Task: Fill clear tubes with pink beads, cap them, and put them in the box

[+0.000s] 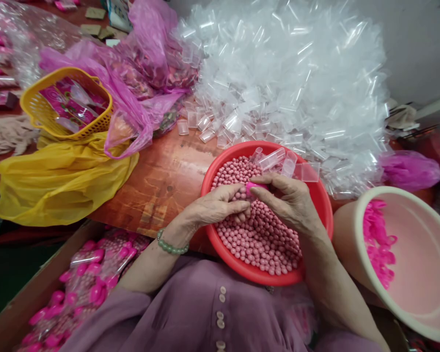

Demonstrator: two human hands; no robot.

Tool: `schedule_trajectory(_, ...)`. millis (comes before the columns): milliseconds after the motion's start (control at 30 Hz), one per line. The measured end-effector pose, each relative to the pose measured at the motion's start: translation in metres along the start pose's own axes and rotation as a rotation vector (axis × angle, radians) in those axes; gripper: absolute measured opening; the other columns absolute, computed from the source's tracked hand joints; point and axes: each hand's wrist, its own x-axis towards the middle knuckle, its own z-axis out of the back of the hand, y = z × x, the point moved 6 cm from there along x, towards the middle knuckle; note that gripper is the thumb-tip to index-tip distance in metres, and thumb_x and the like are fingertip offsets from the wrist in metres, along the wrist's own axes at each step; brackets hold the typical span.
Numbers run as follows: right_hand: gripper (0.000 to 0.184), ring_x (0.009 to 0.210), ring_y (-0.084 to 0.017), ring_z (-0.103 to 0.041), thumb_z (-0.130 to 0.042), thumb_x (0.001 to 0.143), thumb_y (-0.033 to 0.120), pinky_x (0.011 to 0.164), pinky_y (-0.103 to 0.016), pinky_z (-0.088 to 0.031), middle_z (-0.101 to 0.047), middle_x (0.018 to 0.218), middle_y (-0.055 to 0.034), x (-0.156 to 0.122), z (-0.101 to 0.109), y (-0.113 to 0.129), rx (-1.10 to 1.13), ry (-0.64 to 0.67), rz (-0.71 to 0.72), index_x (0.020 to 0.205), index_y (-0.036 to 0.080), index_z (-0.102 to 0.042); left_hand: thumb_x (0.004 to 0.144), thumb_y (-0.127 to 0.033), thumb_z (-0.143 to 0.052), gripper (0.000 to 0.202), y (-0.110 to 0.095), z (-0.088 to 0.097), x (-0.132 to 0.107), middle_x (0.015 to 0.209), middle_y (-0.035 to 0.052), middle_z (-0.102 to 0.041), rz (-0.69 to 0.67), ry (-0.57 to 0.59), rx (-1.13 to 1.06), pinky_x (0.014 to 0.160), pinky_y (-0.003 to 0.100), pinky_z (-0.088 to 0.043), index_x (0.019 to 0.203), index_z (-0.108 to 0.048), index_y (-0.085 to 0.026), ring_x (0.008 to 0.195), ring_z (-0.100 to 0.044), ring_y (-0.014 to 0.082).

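A red bowl (320, 195) full of small pink balls (264, 239) rests at the table's near edge. Both my hands meet over it. My left hand (214, 205), with a green bead bracelet at the wrist, curls its fingers against a bright pink cap (252, 186). My right hand (288, 200) pinches the same pink cap from the other side; what lies under it is hidden. A few empty clear tubes (275, 159) lie in the bowl's far side.
A big heap of clear plastic tubes (289, 78) fills the back. A pale pink basin (421, 264) with pink caps stands right. A yellow basket (68, 105), pink and yellow bags lie left. A cardboard box (25, 298) of filled capped tubes sits lower left.
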Motion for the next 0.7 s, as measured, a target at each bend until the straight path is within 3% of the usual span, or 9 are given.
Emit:
schedule_trajectory(167, 0.015, 0.073, -0.017, -0.068, -0.068, 0.088, 0.031, 0.067, -0.029, -0.053, -0.075, 0.084, -0.0033, -0.004, 0.009, 0.003, -0.069, 0.025, -0.005, 0.096, 0.02, -0.074, 0.081, -0.042, -0.069, 0.032, -0.001, -0.001, 0.0, 0.072, -0.0012, -0.059, -0.001, -0.003, 0.024, 0.063, 0.025, -0.045, 0.083, -0.052, -0.015, 0.062, -0.054, 0.0078)
schedule_trajectory(367, 0.018, 0.067, -0.015, -0.064, -0.066, 0.089, 0.032, 0.062, -0.027, -0.049, -0.073, 0.078, -0.0035, 0.002, 0.016, 0.012, -0.115, 0.17, -0.011, 0.095, 0.018, -0.074, 0.081, -0.042, -0.071, 0.034, 0.0, -0.002, -0.001, 0.073, -0.0016, -0.059, 0.032, 0.018, -0.01, 0.062, 0.024, -0.045, 0.084, -0.051, -0.015, 0.061, -0.053, 0.0067)
schedule_trajectory(533, 0.018, 0.067, -0.015, -0.065, -0.068, 0.088, 0.033, 0.063, -0.027, -0.05, -0.074, 0.078, -0.0022, 0.001, 0.019, 0.008, -0.09, 0.249, -0.048, 0.096, 0.019, -0.076, 0.08, -0.042, -0.073, 0.036, -0.004, 0.004, -0.001, 0.075, -0.0011, -0.061, -0.066, -0.072, -0.116, 0.062, 0.021, -0.046, 0.091, -0.055, -0.013, 0.064, -0.058, 0.0071)
schedule_trajectory(700, 0.02, 0.072, -0.016, -0.067, -0.07, 0.086, 0.035, 0.067, -0.028, -0.052, -0.075, 0.086, -0.0029, -0.005, 0.027, -0.002, 0.003, 0.132, -0.11, 0.099, 0.021, -0.075, 0.077, -0.032, -0.078, 0.032, -0.004, 0.005, -0.001, 0.076, 0.0002, -0.064, -0.057, -0.051, -0.193, 0.065, 0.02, -0.048, 0.092, -0.058, -0.012, 0.068, -0.061, 0.0074)
